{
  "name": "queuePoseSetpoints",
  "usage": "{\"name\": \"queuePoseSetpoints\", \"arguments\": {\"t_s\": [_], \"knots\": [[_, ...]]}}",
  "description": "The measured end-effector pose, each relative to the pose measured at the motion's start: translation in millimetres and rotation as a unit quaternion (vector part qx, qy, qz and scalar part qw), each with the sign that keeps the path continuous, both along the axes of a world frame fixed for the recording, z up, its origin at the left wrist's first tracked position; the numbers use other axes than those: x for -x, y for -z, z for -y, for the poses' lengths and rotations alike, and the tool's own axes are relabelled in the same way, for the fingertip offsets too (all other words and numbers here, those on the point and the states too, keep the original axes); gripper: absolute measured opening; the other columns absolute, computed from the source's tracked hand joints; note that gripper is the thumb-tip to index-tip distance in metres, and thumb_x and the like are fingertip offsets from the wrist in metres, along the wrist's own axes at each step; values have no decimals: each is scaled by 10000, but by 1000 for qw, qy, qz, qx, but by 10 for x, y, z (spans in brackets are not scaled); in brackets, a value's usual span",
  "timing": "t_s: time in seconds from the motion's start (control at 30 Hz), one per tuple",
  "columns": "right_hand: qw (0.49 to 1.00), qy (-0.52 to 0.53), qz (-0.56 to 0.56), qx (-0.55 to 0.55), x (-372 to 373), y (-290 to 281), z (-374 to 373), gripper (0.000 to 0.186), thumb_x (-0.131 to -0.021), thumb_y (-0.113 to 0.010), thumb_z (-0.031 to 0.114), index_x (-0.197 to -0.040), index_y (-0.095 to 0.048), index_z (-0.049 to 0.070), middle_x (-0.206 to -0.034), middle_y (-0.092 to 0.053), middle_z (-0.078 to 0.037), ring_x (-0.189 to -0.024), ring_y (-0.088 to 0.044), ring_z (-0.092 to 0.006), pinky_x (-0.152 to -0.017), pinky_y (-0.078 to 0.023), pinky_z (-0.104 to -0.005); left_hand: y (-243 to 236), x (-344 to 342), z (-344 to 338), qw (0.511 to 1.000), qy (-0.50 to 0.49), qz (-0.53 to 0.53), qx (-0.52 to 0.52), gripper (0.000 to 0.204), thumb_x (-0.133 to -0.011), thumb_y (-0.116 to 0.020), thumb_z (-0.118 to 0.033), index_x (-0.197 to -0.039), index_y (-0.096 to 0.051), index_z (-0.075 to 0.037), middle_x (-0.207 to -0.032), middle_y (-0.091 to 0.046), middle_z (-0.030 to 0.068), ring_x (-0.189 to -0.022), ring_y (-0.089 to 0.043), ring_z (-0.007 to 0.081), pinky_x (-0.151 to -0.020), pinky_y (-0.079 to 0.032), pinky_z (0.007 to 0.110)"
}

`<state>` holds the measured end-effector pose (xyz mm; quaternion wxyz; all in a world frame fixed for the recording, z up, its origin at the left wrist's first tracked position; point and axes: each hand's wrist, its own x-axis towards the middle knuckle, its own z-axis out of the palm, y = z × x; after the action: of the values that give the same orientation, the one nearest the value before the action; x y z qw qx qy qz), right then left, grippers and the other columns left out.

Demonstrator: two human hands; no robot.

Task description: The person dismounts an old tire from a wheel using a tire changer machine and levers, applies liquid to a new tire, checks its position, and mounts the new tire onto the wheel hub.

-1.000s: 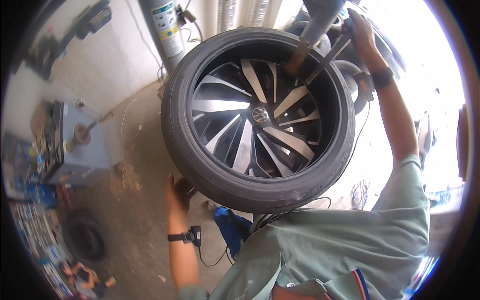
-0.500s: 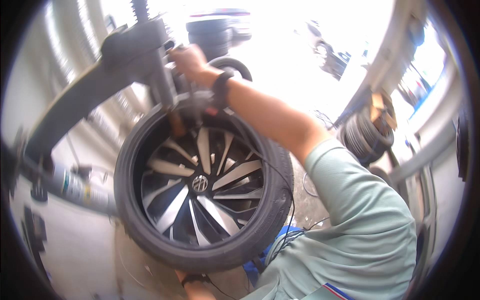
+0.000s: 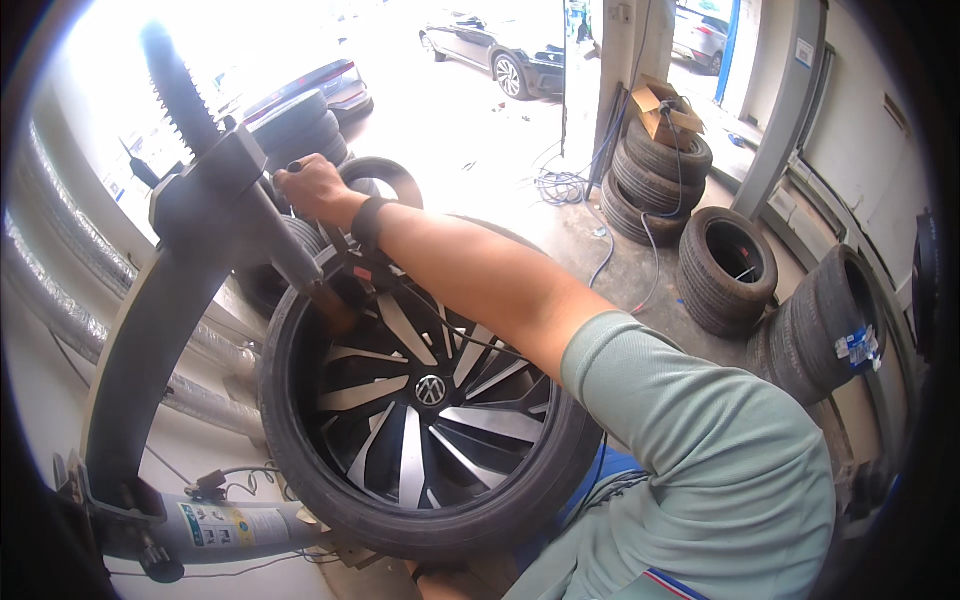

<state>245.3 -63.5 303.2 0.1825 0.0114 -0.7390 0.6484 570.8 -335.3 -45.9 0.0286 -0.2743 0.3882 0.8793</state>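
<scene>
A tyre (image 3: 478,525) on a black and silver alloy rim (image 3: 412,445) lies on a tyre-changing machine (image 3: 130,355). The machine's mounting arm (image 3: 293,252) reaches down to the rim's upper left edge, ending in a brownish head (image 3: 332,310). My right hand (image 3: 310,187) is closed round the dark handle of a bar (image 3: 340,242) beside that arm; the bar's lower part is partly hidden by my wrist and a wired wrist device. My left forearm (image 3: 440,582) shows at the lower edge under the tyre, which hides the fingers.
Stacked tyres (image 3: 650,190) with an open cardboard box (image 3: 668,110) stand at back right, more tyres (image 3: 810,320) along the right. Blue hoses (image 3: 570,185) lie on the floor. Further tyres (image 3: 300,125) stand behind the machine. Foil-wrapped pipes (image 3: 50,275) line the left wall; cars (image 3: 490,50) are outside.
The view has swung right and up toward the doorway. My right hand stays on the bar handle beside the machine's arm. My left hand has become hidden behind the tyre.
</scene>
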Motion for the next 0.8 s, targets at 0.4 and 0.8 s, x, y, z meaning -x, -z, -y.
{"name": "queuePoseSetpoints", "arguments": {"t_s": [0.4, 0.8], "knots": [[995, -12, -94, -7, 71, 108, 124, 346, -950, -553, 318, -791, -639, 23, -613, -568, -28, -561, -562, -156, -519, -455, -345, -66, -194, 383, 997, 65, 27, -44, 578, -1028, -411, -401, -1464, -418, -22, -1477, -468, 147, -1355, -450, 290, -1136, -348, 432], [950, -73, -227, -203, -1897, 1152, 871, 215, -811, -678, 180, -688, -666, 4, -625, -611, -152, -595, -625, -336, -600, -497, -404, -214, -369, 419, 994, 91, 35, -44, 555, -1029, -403, -375, -1455, -433, -20, -1466, -483, 142, -1355, -454, 287, -1137, -347, 430]]}}
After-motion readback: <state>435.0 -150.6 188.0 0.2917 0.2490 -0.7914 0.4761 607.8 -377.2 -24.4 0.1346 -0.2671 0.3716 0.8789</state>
